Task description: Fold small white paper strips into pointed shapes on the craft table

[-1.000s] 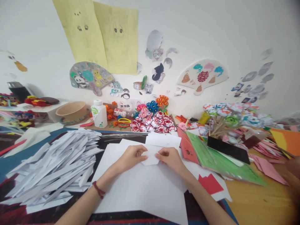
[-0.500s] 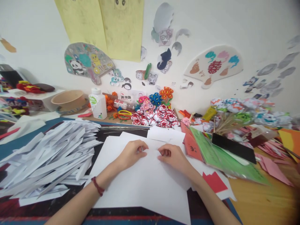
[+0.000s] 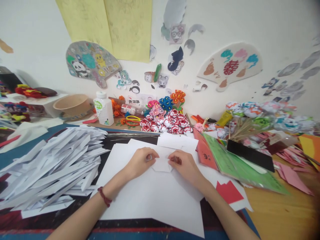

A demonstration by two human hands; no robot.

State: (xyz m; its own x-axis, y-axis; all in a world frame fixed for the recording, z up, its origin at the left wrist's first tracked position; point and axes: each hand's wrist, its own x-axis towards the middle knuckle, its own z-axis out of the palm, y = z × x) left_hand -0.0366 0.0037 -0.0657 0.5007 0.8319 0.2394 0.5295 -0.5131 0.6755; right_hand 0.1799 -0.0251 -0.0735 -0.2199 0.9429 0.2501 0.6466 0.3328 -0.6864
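1. Your small white paper [image 3: 162,165] sits between your two hands, over the large white sheets [image 3: 150,200], closer to their far edge than to their near one. White on white blurs its outline, so you cannot tell its full shape.
2. Your left hand [image 3: 143,163] is curled, thumb and forefinger almost together at the paper's left side; it appears to pinch it.
3. Your right hand [image 3: 185,167] mirrors this at the right side, thumb and forefinger drawn nearly closed on the paper.
4. The step in hand looks like folding or creasing this piece with your fingertips.
5. The next move calls for matching the edges squarely, then firm, even pressure along the crease; a slipped corner would skew it.
6. Mind your neighbours: a folded white sheet [image 3: 177,141] lies at the sheets' far edge, a pile of folded paper strips [image 3: 62,163] toward the worktop's [image 3: 280,213] left edge, and red paper [image 3: 229,192] to the right, beyond your right forearm.
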